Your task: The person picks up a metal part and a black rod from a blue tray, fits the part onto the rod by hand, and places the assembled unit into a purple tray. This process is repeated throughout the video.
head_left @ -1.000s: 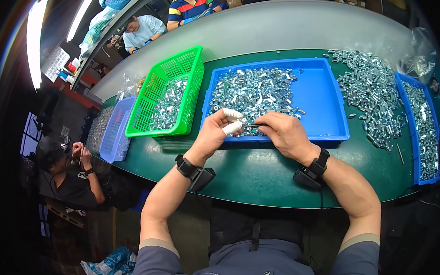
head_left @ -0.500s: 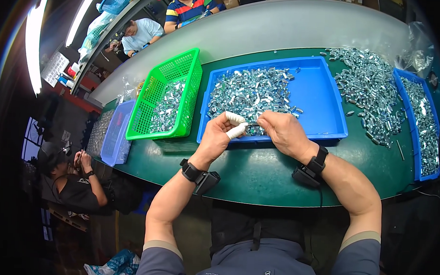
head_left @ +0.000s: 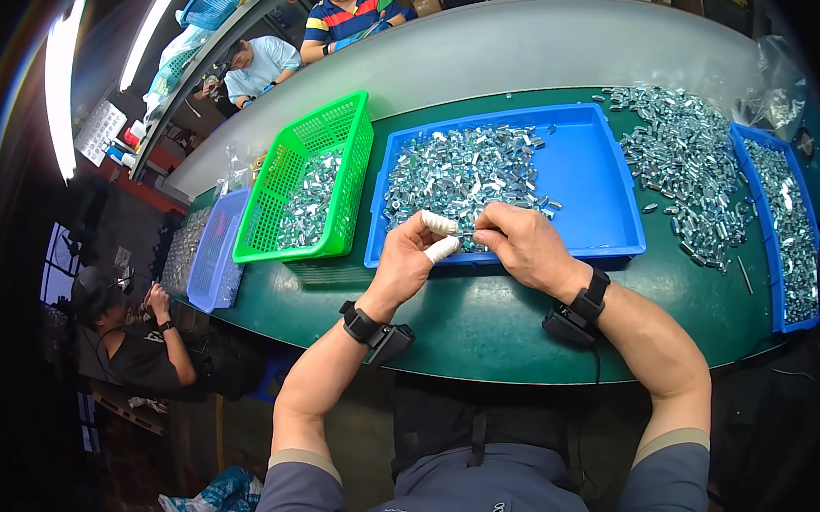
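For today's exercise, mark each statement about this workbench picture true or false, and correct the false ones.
1. The green basket stands to the left of the blue tray. True.
2. The blue tray is empty. False: small silvery metal parts fill its left half.
3. Both hands meet at the tray's near edge, the left hand with white-wrapped fingertips. True.
4. The right hand rests in the green basket. False: it is at the blue tray, against the left hand.
5. Both wrists carry black bands. True.
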A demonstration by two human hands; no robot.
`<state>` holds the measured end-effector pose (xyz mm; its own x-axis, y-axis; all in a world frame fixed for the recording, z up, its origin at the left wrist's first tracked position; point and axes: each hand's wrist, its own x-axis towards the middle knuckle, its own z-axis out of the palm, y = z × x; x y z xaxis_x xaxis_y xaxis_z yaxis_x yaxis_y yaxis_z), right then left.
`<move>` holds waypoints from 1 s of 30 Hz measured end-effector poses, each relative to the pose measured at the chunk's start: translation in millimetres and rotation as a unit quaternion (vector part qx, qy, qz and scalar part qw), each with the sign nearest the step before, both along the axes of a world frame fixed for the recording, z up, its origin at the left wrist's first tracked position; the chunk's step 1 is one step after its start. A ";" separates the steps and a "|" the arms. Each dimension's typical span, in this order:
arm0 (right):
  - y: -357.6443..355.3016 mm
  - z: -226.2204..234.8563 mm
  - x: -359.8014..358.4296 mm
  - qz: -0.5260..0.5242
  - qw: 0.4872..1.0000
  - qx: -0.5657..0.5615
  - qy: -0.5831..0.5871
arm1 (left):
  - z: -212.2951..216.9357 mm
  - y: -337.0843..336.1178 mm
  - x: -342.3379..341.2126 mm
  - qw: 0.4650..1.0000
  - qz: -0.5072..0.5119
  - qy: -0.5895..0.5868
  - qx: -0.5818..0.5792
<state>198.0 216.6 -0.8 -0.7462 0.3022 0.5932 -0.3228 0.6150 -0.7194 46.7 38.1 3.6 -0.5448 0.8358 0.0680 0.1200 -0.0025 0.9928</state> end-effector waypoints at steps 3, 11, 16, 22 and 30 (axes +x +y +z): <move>4.3 -2.6 1.6 -0.010 0.996 0.057 -0.070 | -4.4 -0.1 0.9 0.999 0.004 0.033 -0.004; -0.2 -2.3 2.6 -0.015 0.999 0.051 0.008 | 5.1 0.8 7.8 0.999 0.013 0.045 0.002; -0.9 4.3 3.5 -0.029 0.993 0.084 0.076 | 25.9 -9.7 -0.8 0.996 0.025 0.076 -0.030; -0.5 1.7 3.7 -0.053 0.995 0.048 0.068 | 65.4 -62.6 -60.4 0.964 0.149 0.219 -0.006; 0.0 1.6 5.2 -0.062 0.995 0.052 0.052 | 100.5 -81.7 -76.4 0.820 0.204 0.522 -0.117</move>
